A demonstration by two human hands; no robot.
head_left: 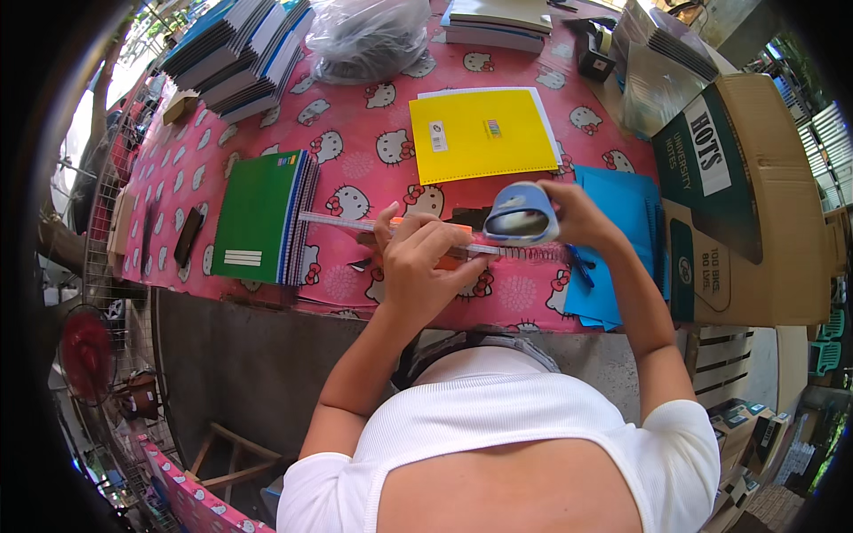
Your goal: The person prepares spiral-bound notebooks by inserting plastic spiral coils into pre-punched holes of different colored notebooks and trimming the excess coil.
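My left hand (425, 258) is closed over a bright orange thing (449, 229), most of it hidden under my fingers. Past both sides of that hand runs a long, thin, clear strip (338, 220), with a wire-like spiral coil (536, 253) at its right end. My right hand (576, 213) grips a blue-and-white hollow, oval-mouthed thing (522, 216) from its right side, above the coil; its exact kind I cannot make out. Just below that hand, a blue pen (581, 266) lies by blue sheets or covers (613, 213).
A stack of green-covered notebooks (253, 213) lies left, a yellow notebook (484, 133) ahead. At the far side are notebook stacks (235, 62), a plastic bag (369, 40) and a black tape dispenser (595, 53). A large cardboard box (755, 258) borders the right of the pink-covered table (355, 89).
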